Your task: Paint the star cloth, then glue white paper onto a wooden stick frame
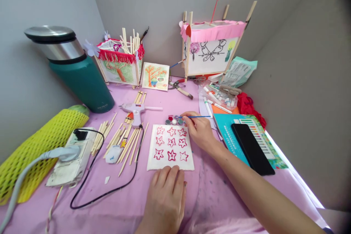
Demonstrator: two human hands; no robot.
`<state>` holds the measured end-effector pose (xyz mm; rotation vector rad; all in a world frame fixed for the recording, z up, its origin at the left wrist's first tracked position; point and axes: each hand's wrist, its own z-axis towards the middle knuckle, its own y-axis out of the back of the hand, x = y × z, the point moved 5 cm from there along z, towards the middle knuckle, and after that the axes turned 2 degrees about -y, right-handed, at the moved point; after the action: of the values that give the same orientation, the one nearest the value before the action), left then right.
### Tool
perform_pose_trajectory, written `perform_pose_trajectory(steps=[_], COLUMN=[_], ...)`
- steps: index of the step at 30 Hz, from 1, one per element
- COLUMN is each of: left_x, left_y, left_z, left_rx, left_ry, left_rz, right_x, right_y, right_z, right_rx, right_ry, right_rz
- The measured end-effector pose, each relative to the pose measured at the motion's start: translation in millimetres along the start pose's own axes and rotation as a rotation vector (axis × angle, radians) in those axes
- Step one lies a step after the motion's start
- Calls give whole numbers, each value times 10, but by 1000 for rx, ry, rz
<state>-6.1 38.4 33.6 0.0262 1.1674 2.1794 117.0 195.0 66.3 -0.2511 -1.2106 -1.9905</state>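
A white square sheet (162,162) lies in front of me, painted with several red star outlines in rows. My left hand (166,193) rests on its near edge, fingers lying flat and holding nothing. Beyond the far edge of the sheet, my right hand (199,129) pinches a thin blue-handled paintbrush (201,116). The brush tip is by a cluster of small paint pots (174,121), some red, white and greyish. Whether the bristles touch paint I cannot tell.
On the left are a glue gun (136,111) with a black cord, wooden sticks (131,142), a power strip (71,157) and a teal bottle (82,82). Behind stand two stick-framed lanterns (120,67); pliers (181,88) lie nearby. A black phone (252,148) sits on the right.
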Motion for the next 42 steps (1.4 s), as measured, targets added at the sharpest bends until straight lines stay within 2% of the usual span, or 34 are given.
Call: perform_pose_trajectory(steps=[10,14,17,20,25,28,33,42], left_x=[18,17,13,5,0,3,1,7], left_y=[-18,-15,-10,-15,-26,-36,-50,-36], left_z=[-18,-15,-15,-13,-6,-5,-4,3], left_rx=[-11,-9,-16,-7,9,15,34,49], left_ry=[-6,-9,-4,-2,-8,0,1,-7], left_rz=[-11,-11,-4,-5,2,4,17,29], right_x=[43,55,52,88,174,260,289,257], right_y=[-189,-152,-127,-40,253,359,354,258], right_z=[111,112,113,85,-178,-434,-730,-770], right_rx=[119,74,95,85,-58,-65,-63,-32], right_ry=[-1,23,29,30,-77,-23,55,112], right_rz=[-138,-124,-107,-8,232,236,207,187])
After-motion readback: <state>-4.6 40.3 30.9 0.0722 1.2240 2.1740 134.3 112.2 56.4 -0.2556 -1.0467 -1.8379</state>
